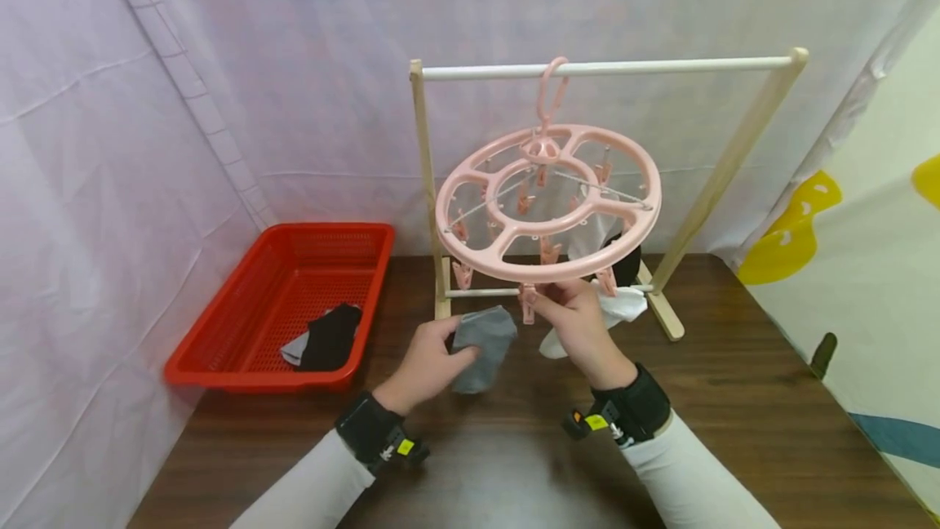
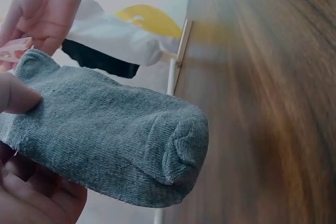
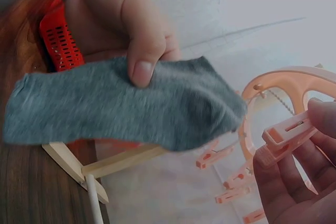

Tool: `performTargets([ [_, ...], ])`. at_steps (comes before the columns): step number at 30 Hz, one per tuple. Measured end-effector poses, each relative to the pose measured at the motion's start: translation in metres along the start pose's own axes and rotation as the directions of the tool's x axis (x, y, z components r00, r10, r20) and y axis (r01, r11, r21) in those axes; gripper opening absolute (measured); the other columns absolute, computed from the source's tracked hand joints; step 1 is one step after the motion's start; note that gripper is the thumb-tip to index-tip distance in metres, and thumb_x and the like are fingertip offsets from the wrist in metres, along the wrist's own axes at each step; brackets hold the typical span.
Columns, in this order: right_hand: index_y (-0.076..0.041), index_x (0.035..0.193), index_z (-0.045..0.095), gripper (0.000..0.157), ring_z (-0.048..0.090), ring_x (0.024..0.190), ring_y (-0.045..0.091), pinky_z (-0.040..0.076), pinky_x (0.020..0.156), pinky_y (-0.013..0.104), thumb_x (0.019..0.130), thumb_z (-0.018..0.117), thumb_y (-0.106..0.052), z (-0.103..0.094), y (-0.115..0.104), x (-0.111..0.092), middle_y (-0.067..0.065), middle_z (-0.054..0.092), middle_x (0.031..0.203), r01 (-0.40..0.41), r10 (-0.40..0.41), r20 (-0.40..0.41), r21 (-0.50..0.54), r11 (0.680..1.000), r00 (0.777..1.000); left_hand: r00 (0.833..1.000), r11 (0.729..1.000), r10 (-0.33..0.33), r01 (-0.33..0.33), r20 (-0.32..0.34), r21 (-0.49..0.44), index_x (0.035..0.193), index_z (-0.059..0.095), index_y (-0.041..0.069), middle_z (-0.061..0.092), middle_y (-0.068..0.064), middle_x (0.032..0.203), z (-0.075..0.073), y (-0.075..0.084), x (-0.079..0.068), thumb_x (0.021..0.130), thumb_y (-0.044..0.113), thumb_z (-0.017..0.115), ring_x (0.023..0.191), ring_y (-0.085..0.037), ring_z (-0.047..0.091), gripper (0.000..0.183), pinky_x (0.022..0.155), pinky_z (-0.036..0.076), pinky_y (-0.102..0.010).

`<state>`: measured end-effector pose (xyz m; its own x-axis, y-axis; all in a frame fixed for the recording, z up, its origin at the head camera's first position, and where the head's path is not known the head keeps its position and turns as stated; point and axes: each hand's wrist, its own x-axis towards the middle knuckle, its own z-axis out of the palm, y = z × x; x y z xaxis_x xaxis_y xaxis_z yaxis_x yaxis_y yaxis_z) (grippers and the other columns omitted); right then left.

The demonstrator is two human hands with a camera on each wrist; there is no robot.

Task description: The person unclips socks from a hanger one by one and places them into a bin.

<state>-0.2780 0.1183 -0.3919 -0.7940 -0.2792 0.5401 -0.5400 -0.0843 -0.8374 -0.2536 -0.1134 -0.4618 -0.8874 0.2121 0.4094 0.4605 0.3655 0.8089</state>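
A grey sock is pinched between the thumb and fingers of my left hand, just left of the hanger's front edge. In the left wrist view the sock stretches out with its toe end toward the table. My right hand grips a pink clothespin at the front of the round pink drying hanger. The right wrist view shows this clothespin between thumb and fingers, apart from the sock. White socks and a black sock hang at the hanger's right side.
A red basket on the left holds a black sock and a grey piece of cloth. The hanger hooks over the white bar of a wooden stand. Several other clothespins dangle from the ring.
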Motion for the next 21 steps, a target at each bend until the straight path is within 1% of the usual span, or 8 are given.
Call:
performTargets([
  [4,0.001,0.096,0.066,0.008,0.058,0.065,0.027,0.049,0.060,0.030,0.092,0.062,-0.004,-0.001,0.001,0.000,0.020,0.059,0.072,0.004,-0.004,-0.005,-0.011,1.000,1.000,1.000,1.000,0.005,-0.005,-0.014,-0.015,0.103,0.070,0.018,0.072,0.003,0.090,-0.012,0.002,-0.002,0.079,0.008,0.074,0.077,-0.011,0.066,0.027,0.066,0.055,-0.031],
  [8,0.000,0.096,0.066,0.008,0.058,0.066,0.027,0.050,0.060,0.030,0.092,0.062,-0.005,-0.002,0.001,0.000,0.020,0.059,0.074,-0.001,0.001,-0.005,-0.010,1.000,1.000,0.999,1.000,-0.002,0.002,-0.039,-0.014,0.104,0.070,0.013,0.073,-0.002,0.093,-0.025,0.011,-0.004,0.080,0.006,0.074,0.079,-0.012,0.066,0.026,0.068,0.056,-0.032],
  [9,0.000,0.096,0.066,0.007,0.058,0.066,0.027,0.050,0.060,0.030,0.092,0.062,-0.006,-0.002,0.001,0.000,0.020,0.059,0.073,-0.005,0.004,-0.005,-0.008,1.000,1.000,0.999,1.000,-0.002,0.002,-0.048,-0.006,0.105,0.070,0.012,0.073,-0.003,0.094,-0.028,0.014,-0.004,0.080,0.005,0.074,0.079,-0.013,0.066,0.026,0.069,0.057,-0.033],
  [11,0.000,0.095,0.066,0.008,0.058,0.066,0.027,0.050,0.060,0.030,0.092,0.063,-0.007,-0.001,0.000,0.000,0.021,0.059,0.073,-0.012,0.012,-0.005,-0.014,1.000,1.000,0.998,1.000,0.002,-0.002,-0.062,0.002,0.106,0.069,0.008,0.073,-0.006,0.095,-0.037,0.026,-0.005,0.080,0.003,0.073,0.080,-0.014,0.066,0.027,0.071,0.057,-0.034],
  [16,0.000,0.094,0.066,0.008,0.058,0.065,0.025,0.050,0.060,0.029,0.092,0.063,-0.007,0.000,-0.002,0.000,0.022,0.059,0.072,-0.018,0.018,-0.007,-0.025,1.000,1.000,0.995,1.000,0.007,-0.006,-0.097,0.011,0.107,0.068,0.003,0.072,-0.010,0.096,-0.057,0.055,-0.010,0.081,0.000,0.070,0.079,-0.014,0.066,0.026,0.071,0.057,-0.033],
  [19,0.000,0.093,0.066,0.008,0.058,0.065,0.025,0.050,0.060,0.029,0.091,0.064,-0.007,0.000,-0.001,0.000,0.022,0.059,0.072,-0.019,0.019,-0.009,-0.021,1.000,1.000,0.992,0.999,0.009,-0.005,-0.128,0.034,0.105,0.068,0.002,0.072,-0.011,0.095,-0.067,0.061,-0.012,0.081,-0.001,0.071,0.078,-0.012,0.066,0.024,0.070,0.057,-0.032],
  [21,0.000,0.094,0.066,0.008,0.058,0.065,0.024,0.050,0.061,0.028,0.091,0.064,-0.007,0.001,-0.002,0.000,0.021,0.060,0.073,-0.020,0.019,-0.011,-0.020,1.000,1.000,0.988,0.999,0.019,-0.012,-0.155,0.050,0.104,0.069,0.001,0.073,-0.012,0.093,-0.074,0.061,-0.012,0.080,-0.002,0.071,0.078,-0.012,0.065,0.023,0.069,0.056,-0.030],
])
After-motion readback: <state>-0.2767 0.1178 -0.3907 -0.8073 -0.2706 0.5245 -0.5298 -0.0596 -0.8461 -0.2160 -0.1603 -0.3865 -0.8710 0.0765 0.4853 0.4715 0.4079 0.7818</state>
